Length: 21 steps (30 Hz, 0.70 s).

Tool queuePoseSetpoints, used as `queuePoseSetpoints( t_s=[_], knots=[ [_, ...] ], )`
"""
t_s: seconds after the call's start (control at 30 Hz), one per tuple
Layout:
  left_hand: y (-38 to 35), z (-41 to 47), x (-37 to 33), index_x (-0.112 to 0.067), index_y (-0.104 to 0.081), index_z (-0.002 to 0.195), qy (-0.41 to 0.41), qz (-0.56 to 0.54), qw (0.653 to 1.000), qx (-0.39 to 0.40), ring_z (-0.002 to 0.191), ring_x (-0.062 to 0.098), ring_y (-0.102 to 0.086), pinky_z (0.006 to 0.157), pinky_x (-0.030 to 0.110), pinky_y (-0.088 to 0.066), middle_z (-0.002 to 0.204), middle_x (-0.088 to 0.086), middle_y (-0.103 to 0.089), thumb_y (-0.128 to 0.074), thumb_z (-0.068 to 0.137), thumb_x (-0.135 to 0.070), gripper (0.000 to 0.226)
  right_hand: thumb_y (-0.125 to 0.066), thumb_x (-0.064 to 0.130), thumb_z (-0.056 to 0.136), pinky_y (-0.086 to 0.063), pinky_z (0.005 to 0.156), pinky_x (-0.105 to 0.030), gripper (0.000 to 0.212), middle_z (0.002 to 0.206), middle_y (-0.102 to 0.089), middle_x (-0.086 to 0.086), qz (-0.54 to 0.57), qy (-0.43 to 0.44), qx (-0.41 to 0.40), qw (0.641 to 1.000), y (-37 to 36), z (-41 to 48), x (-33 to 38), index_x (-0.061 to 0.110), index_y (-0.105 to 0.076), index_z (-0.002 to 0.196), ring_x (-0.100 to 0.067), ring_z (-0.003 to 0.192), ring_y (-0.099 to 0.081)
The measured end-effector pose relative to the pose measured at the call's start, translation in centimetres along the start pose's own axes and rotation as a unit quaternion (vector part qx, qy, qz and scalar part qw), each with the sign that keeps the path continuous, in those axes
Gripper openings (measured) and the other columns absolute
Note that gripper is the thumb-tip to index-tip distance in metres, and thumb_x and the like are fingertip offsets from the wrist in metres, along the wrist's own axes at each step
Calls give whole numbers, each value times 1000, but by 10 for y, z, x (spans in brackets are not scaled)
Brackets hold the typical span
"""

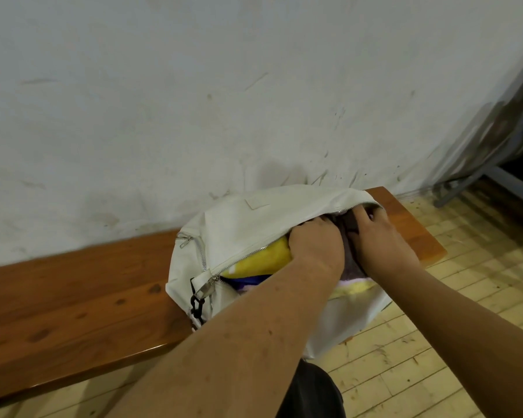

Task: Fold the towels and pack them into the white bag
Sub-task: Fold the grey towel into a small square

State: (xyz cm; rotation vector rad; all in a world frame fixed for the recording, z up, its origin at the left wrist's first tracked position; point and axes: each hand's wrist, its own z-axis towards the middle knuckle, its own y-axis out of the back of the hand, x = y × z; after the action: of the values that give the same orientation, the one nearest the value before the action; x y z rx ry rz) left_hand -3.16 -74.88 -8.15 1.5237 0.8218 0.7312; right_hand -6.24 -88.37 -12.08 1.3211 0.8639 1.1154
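Note:
A white bag (pixel 242 227) lies unzipped on the right end of a wooden bench (pixel 82 300). Inside its opening a yellow towel (pixel 263 259) shows, with a blue edge and a pale yellow towel (pixel 355 289) below it. Between my hands sits a dark brownish-purple towel (pixel 349 236), partly inside the bag. My left hand (pixel 316 239) presses on it with fingers curled inside the opening. My right hand (pixel 378 233) grips the same towel from the right, fingertips tucked under the bag's flap. The towel's far end is hidden in the bag.
A scuffed white wall (pixel 224 101) rises right behind the bench. Light wooden floor (pixel 453 312) spreads to the right and in front. A grey metal frame (pixel 501 164) stands at the far right. A black zipper pull (pixel 197 307) hangs off the bag's near corner.

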Motion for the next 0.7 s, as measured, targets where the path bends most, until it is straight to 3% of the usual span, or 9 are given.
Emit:
queuePoseSetpoints(
  t_s=[0.13, 0.2, 0.27, 0.37, 0.43, 0.5, 0.53, 0.6, 0.7],
  knots=[
    [-1, 2, 3, -13, -50, 139, -36, 35, 999, 2, 133, 26, -47, 108, 41, -40, 146, 10, -45, -54, 99, -26, 43, -82, 31, 75, -51, 93, -46, 65, 128, -46, -18, -116, 95, -85, 985, 4, -18, 11, 11, -56, 132, -38, 119, -48],
    [1, 4, 5, -16, -54, 136, -43, 36, 998, 22, 132, 25, -48, 108, 40, -39, 146, 8, -47, -54, 99, -28, 39, -87, 50, 62, -38, 114, -47, 90, 139, -47, -15, -86, 123, -21, 988, 4, -16, 17, 14, -56, 138, -35, 135, -40],
    [4, 7, 6, -16, -58, 132, -44, 38, 998, 36, 131, 24, -50, 107, 39, -39, 142, 6, -53, -53, 99, -27, 35, -80, 69, 54, -22, 125, -46, 117, 155, -37, -11, -52, 107, 64, 991, -2, -6, 18, 21, -42, 152, -32, 148, -27],
    [3, 11, 7, -15, -57, 134, -44, 63, 995, 65, 135, 26, -46, 110, 40, -36, 146, 7, -49, -49, 101, -27, 36, -40, 95, 43, -7, 127, -48, 141, 168, -15, -11, -55, 92, 134, 985, -22, 11, 5, 26, -11, 163, -30, 157, -8],
    [-1, 15, 7, -15, -51, 143, -51, 89, 992, 79, 141, 28, -39, 113, 44, -32, 154, 9, -38, -50, 101, -31, 44, -33, 91, 64, 8, 127, -43, 121, 170, -7, -6, -48, 90, 141, 985, -32, 19, -5, 31, 1, 163, -25, 157, 0],
    [-7, 19, 5, -19, -44, 149, -59, 108, 988, 98, 144, 29, -34, 115, 46, -31, 158, 10, -32, -54, 99, -37, 54, -39, 65, 94, 14, 122, -35, 84, 171, -6, -1, -14, 88, 124, 988, -39, 24, -11, 36, 1, 162, -21, 157, 2],
    [-10, 20, 4, -21, -43, 149, -63, 110, 987, 95, 144, 29, -34, 114, 46, -32, 158, 10, -32, -55, 99, -40, 55, -39, 55, 101, 11, 122, -33, 74, 171, -7, 1, 10, 83, 121, 989, -42, 26, -12, 38, -1, 162, -20, 156, 1],
    [-14, 21, 3, -24, -45, 148, -71, 115, 988, 78, 141, 28, -37, 112, 44, -35, 155, 9, -36, -51, 101, -39, 50, -35, 48, 103, 6, 123, -32, 66, 170, -11, 2, 29, 75, 122, 989, -46, 27, -14, 39, -6, 162, -18, 156, -2],
    [-20, 18, 1, -24, -46, 147, -80, 131, 987, 50, 141, 26, -39, 110, 43, -36, 153, 5, -42, -46, 103, -33, 45, -26, 54, 96, -2, 124, -33, 68, 168, -21, 0, 33, 60, 137, 988, -45, 28, -15, 36, -16, 161, -20, 155, -10]
  ],
)
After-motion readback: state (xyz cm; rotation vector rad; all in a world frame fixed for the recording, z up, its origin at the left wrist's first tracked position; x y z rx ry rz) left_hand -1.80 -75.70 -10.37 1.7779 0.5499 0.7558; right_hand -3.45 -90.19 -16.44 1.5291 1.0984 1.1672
